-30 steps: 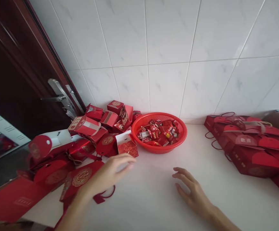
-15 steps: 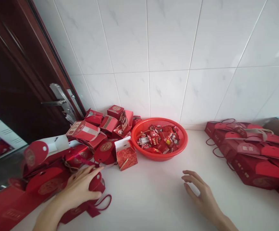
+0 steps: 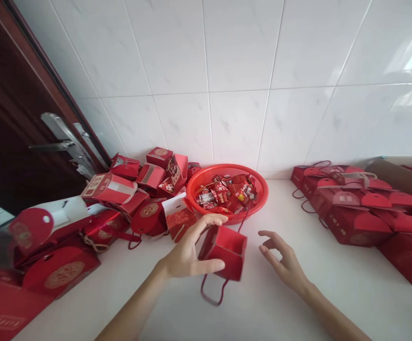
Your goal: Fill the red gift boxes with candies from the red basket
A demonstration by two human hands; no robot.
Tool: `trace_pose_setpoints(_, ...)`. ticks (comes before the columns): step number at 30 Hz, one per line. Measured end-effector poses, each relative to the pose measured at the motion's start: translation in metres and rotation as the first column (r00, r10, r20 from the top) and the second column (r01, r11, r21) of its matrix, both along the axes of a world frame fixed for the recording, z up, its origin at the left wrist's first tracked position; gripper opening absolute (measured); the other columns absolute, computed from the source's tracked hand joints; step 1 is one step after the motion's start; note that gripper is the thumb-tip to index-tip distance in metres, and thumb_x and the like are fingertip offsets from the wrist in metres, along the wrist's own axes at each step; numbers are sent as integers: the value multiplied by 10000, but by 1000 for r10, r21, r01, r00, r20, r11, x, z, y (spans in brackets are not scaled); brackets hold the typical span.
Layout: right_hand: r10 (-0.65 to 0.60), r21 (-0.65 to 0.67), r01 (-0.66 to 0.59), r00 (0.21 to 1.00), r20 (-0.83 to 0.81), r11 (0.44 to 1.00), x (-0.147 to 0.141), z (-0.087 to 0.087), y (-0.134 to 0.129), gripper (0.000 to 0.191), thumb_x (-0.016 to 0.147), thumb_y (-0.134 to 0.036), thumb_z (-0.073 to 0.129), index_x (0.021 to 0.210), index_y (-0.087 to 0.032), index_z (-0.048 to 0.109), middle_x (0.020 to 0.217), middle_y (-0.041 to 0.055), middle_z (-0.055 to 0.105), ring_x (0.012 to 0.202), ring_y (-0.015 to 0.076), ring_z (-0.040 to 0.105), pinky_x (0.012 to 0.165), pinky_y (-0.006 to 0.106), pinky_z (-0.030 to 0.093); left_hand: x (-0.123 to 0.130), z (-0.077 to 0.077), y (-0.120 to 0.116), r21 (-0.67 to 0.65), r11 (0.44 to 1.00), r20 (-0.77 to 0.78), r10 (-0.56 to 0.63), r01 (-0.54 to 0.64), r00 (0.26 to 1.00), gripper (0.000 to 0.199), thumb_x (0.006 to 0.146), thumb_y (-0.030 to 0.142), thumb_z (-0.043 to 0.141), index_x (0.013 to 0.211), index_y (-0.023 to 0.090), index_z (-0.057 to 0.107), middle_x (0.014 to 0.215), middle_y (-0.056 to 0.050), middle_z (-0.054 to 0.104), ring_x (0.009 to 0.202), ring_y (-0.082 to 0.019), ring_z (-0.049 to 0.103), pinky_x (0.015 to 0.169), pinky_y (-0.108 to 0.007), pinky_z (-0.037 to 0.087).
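Note:
In front of me, my left hand (image 3: 195, 253) grips a small red gift box (image 3: 229, 253) from its left side, thumb on the near face and fingers over the top edge. The box is tilted, and a dark red cord handle hangs from its near side. To its right, my right hand (image 3: 284, 263) holds nothing, fingers apart and curved, not touching the box. Just beyond the box sits a red plastic basket (image 3: 263, 201) of red-wrapped sweets (image 3: 227, 194).
Assorted red boxes (image 3: 110, 189) are heaped at the left, by the door handle (image 3: 64, 142). A row of closed red gift boxes (image 3: 358, 225) stands at the right, with a cardboard box (image 3: 387, 173) behind. White tiled wall (image 3: 234, 123) backs the white tabletop (image 3: 263, 312).
My left hand has picked up the small red gift box from the left group and carried it right, to the middle. My right hand has stayed apart, fingers still spread. The view has shifted slightly.

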State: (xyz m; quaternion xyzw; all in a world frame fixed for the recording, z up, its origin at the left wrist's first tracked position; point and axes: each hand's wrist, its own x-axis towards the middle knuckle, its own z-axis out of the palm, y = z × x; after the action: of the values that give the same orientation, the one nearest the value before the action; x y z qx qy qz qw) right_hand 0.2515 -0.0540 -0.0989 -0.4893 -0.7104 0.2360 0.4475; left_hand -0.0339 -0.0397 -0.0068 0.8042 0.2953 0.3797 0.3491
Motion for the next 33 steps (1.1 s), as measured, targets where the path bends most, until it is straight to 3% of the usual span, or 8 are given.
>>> trace_pose_setpoints(2,-2,-11,2,999,-45,1000,-6,7,-3,350,982,-449,496,1238,-217,553,807,32,700,760,191,699,776,340,585,16,-14,12,-5,997,30,-81,82,996,530,817,336,749,1282,245,512,1374,-110,572,1317,-258,525,1133,-408,406)
trace_pose_setpoints(5,22,66,-16,995,-96,998,-17,19,-5,375,996,-435,482,1298,-219,535,1013,85,702,853,187,694,805,336,580,25,-21,21,-26,997,-58,-78,77,995,265,941,299,580,1194,234,627,1326,-101,601,1286,-233,546,1127,-392,409)
trace_pose_setpoints(10,120,164,-122,993,20,979,-34,44,-3,334,980,-402,530,1247,-232,634,1369,144,574,1111,237,630,935,395,544,21,-14,26,-12,999,-166,51,-53,985,302,992,262,443,1089,251,729,1335,-81,596,1298,-223,538,1120,-374,421)
trace_pose_setpoints(13,214,204,-230,972,99,952,-41,56,-2,251,971,-392,547,982,-218,727,1274,130,636,1072,241,625,905,399,542,20,-11,26,15,991,-203,132,-131,970,302,970,233,455,1028,246,751,1290,-72,626,1206,-214,602,1040,-344,482)
trace_pose_setpoints(19,416,109,-416,909,22,903,-48,70,-7,513,991,-370,513,518,-188,593,1011,81,723,880,187,639,821,358,531,25,-13,18,29,955,-351,286,-294,892,289,912,407,591,1025,211,771,987,-69,719,930,-214,692,861,-323,527)
trace_pose_setpoints(24,477,-9,-480,871,115,877,-45,81,-14,418,950,-298,549,556,-195,642,1064,84,699,929,197,619,851,372,531,32,-10,12,34,939,-429,324,-343,843,369,906,492,576,1047,213,772,1040,-97,742,983,-257,697,873,-354,524)
trace_pose_setpoints(30,419,86,-464,853,310,882,-45,84,-28,228,877,-155,568,735,-215,736,885,70,606,846,185,576,814,370,515,44,-6,13,50,890,-499,416,-454,760,347,890,463,585,985,180,761,1050,-128,745,974,-296,709,847,-383,537)
trace_pose_setpoints(33,404,87,-472,823,399,877,-46,88,-33,225,867,-131,571,745,-235,729,900,53,601,850,185,556,868,388,501,44,-6,16,21,893,-490,401,-449,774,242,846,328,615,966,173,756,1034,-118,748,1008,-293,698,899,-391,529)
